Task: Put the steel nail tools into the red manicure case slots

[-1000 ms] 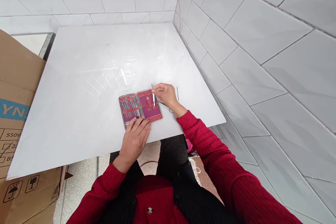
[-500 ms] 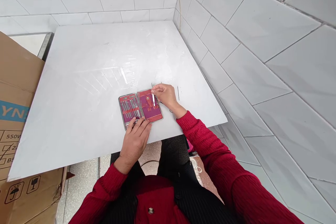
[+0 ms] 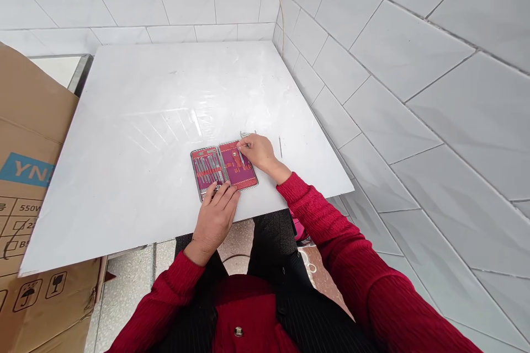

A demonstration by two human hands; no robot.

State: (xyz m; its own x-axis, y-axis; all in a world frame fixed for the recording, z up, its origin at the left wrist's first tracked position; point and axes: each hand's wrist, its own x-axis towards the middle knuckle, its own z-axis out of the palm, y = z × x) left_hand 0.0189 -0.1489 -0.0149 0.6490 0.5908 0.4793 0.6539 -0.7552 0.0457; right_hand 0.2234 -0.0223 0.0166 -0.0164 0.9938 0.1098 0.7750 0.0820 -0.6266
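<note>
An open manicure case (image 3: 248,182) with red and purple lining lies near the front edge of the table. Several metal manicure tools (image 3: 205,168) sit side by side under a red band in its left half. My left hand (image 3: 215,220) rests on the case's near edge by the fold, its fingers laid out over it. At the upper right of the case, my right hand (image 3: 257,151) is closed in a pinch on a slim metal manicure tool (image 3: 242,159), which points down over the red loops. The tool's exact kind is too small to tell.
Beyond my right hand lies a small metal implement (image 3: 247,133), partly hidden. A thin dark stick-like tool (image 3: 280,146) lies farther right on the white table (image 3: 136,193). A cardboard box (image 3: 33,121) stands left, and a tiled wall (image 3: 397,94) borders the right.
The slim tool has turned from a bright, shiny angle to a duller one, still in my right hand over the case. My left hand stays on the near edge. The view has shifted slightly.
</note>
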